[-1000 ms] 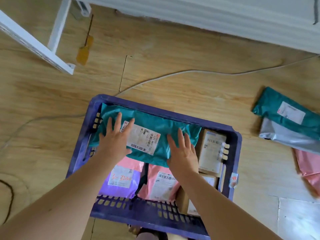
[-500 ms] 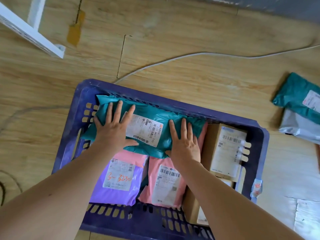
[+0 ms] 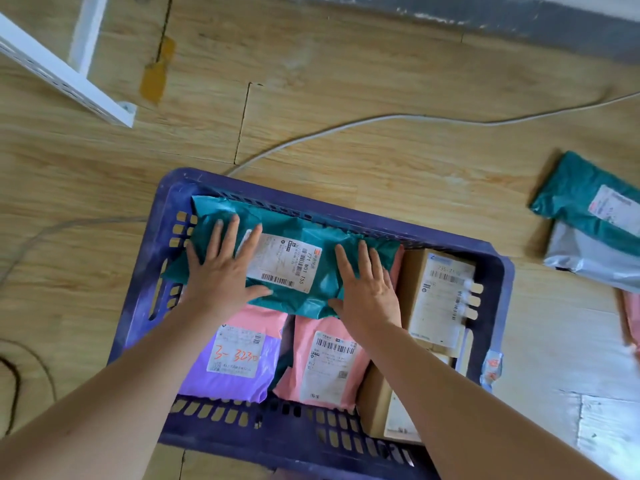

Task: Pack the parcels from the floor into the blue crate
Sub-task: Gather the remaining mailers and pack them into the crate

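Observation:
The blue crate [image 3: 498, 271] stands on the wooden floor in the middle of the view. A teal parcel [image 3: 304, 244] with a white label lies across its far side. My left hand [image 3: 221, 271] and my right hand [image 3: 367, 289] press flat on that parcel, fingers straight. Below them in the crate lie a purple parcel [image 3: 228, 379], a pink parcel [image 3: 322, 368] and a cardboard box [image 3: 440, 292]. On the floor at the right lie another teal parcel [image 3: 585, 199], a grey parcel [image 3: 595, 258] and a pink parcel [image 3: 632, 317].
A white cable [image 3: 381, 119] runs over the floor behind the crate. A white metal frame [image 3: 65, 74] stands at the top left. A dark cable [image 3: 14, 375] curls at the left edge. A grey wall base [image 3: 485, 19] runs along the top.
The view has tilted down and nearer to the crate. Both hands have pushed the teal parcel lower into the crate's far side and stay flat on it.

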